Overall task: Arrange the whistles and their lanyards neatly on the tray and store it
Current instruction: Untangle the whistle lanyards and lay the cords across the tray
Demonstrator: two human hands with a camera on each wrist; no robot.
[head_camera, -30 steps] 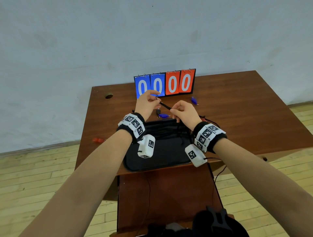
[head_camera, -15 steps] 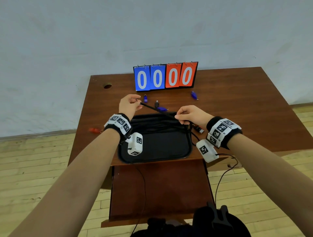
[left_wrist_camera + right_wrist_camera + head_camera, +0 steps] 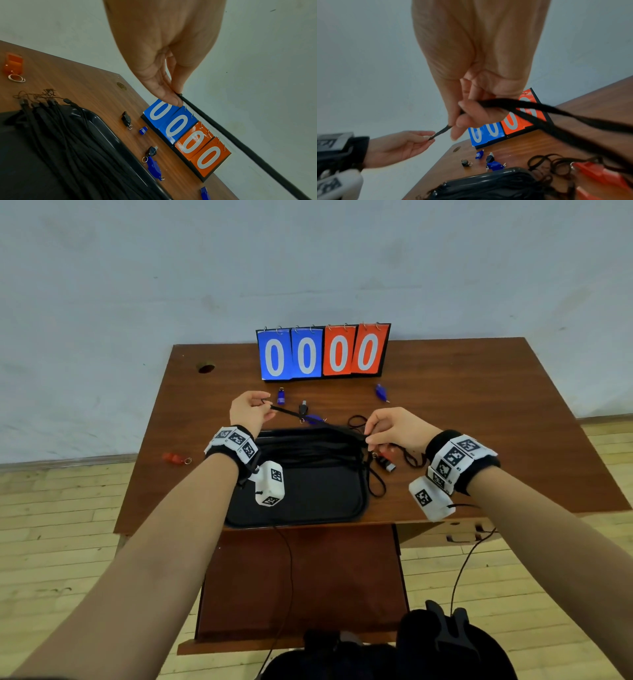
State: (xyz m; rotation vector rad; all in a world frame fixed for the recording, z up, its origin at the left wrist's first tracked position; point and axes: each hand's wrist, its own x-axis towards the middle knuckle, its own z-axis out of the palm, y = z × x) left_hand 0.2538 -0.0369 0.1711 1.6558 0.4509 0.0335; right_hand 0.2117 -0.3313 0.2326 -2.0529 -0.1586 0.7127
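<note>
Both hands hold one black lanyard (image 3: 287, 413) stretched above the far edge of the tray (image 3: 308, 501): the left hand (image 3: 249, 411) pinches its end, the right hand (image 3: 394, 428) grips it farther along. More lanyards lie bunched in the tray on the bench (image 3: 479, 412); whistles (image 3: 281, 396) lie scattered beyond, before the scoreboard (image 3: 323, 352).

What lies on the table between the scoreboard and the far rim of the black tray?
In the head view, between the scoreboard and the tray rim lie small whistles: a blue one, a black one, another blue one. The stretched lanyard crosses above them.
</note>
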